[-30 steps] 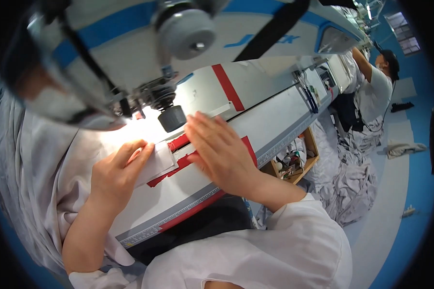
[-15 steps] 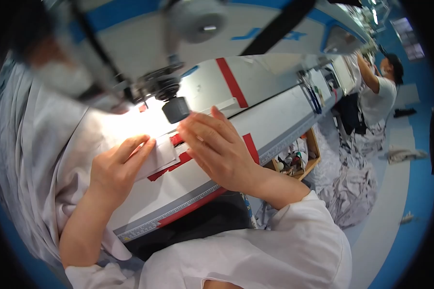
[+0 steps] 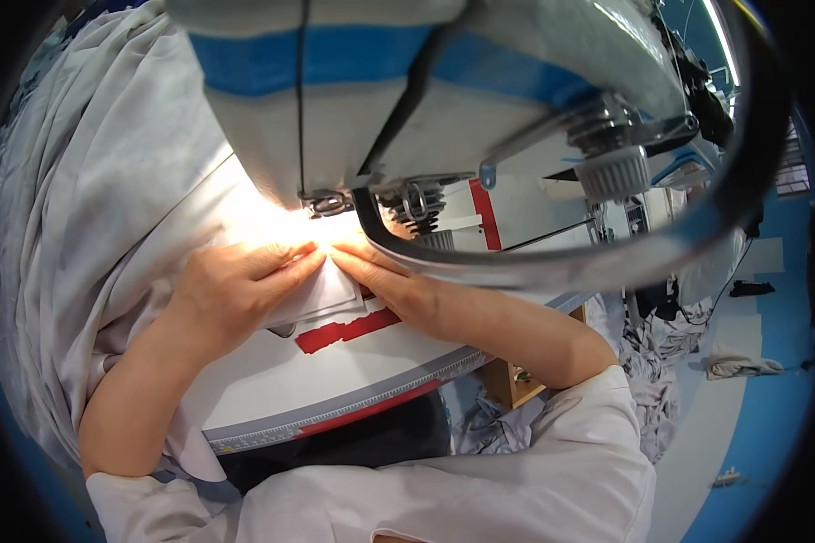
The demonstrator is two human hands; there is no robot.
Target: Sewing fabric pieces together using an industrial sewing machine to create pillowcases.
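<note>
White tabletop (image 3: 272,380), pale layered fabric (image 3: 328,295), straight-edged

Can read no words, numbers or signs; can make out only fine graduation marks on the ruler strip (image 3: 335,413) edging the sewing-machine table (image 3: 254,385).

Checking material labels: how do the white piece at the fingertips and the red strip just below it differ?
The white piece has straight edges; the red strip has ragged ones. The white piece touches the left hand; the red strip lies apart from that hand. Both look thin and flat.
</note>
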